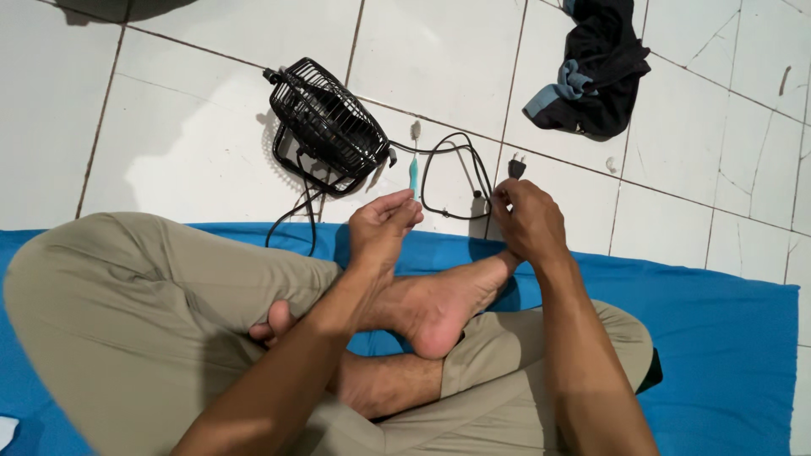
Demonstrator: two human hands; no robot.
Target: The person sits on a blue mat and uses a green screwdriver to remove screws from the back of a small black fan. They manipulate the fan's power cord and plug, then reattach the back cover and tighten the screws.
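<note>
Above crossed legs, left hand (382,226) pinching teal toothbrush (414,173), right hand (528,221) pinching black cord (456,173)

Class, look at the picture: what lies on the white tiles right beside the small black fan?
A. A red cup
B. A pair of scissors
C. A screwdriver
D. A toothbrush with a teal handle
D: a toothbrush with a teal handle lies beside the black fan, next to its looped cord.

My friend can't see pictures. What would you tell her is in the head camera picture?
A person sits cross-legged on a blue mat. The left hand holds a teal toothbrush and the right hand pinches a black cord. A small black fan lies tipped on the white tile floor, with a dark cloth farther off.
</note>
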